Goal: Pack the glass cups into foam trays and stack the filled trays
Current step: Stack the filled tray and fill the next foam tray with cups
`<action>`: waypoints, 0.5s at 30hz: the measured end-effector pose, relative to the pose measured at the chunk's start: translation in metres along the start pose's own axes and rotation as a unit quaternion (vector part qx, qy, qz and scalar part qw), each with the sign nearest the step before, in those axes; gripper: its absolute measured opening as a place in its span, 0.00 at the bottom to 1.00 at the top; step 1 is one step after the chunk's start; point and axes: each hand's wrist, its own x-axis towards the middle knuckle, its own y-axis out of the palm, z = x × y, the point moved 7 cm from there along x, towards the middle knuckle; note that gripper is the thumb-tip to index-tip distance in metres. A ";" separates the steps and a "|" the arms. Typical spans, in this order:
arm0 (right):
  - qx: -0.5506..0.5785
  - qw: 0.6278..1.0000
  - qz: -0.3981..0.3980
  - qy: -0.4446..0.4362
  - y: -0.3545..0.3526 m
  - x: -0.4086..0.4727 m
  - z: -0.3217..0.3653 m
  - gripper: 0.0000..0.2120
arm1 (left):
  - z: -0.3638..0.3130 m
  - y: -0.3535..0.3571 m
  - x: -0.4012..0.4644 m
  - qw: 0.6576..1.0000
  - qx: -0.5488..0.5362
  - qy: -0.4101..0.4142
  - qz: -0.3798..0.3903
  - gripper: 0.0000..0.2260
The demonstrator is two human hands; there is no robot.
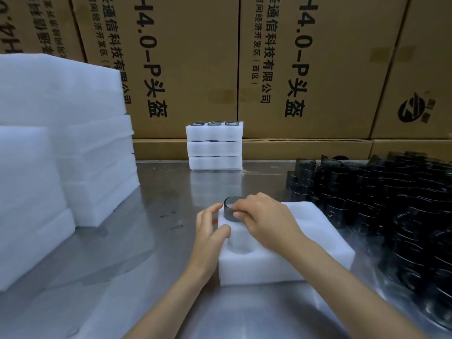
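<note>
A white foam tray [318,243] with round pockets lies on the steel table in front of me. My right hand [264,220] grips a dark glass cup [230,210] that stands half sunk in the tray's far left pocket. My left hand [210,228] rests on the tray's left edge, fingers spread and thumb on top beside an empty pocket [241,243]. A stack of three filled foam trays [214,146] stands at the back of the table, with cup rims showing in the top one.
Many dark glass cups [391,204] are heaped on the right side of the table. Tall stacks of white foam sheets [73,133] fill the left. Cardboard boxes [305,69] wall off the back. Another foam piece [325,304] lies under my right forearm.
</note>
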 end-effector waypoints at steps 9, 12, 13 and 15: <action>0.016 1.000 0.010 0.004 0.000 -0.001 0.000 0.11 | -0.002 0.001 -0.001 1.000 0.011 0.012 0.018 0.21; 0.020 0.999 -0.048 0.016 -0.025 0.002 -0.003 0.13 | -0.002 -0.001 -0.002 1.000 0.008 0.013 0.027 0.22; 0.031 0.996 -0.081 0.025 -0.038 0.002 -0.007 0.13 | -0.003 -0.002 -0.003 0.999 0.007 0.016 0.031 0.22; 0.070 0.989 -0.125 0.040 -0.060 0.002 -0.014 0.14 | -0.007 -0.003 -0.005 0.998 0.033 0.037 0.038 0.21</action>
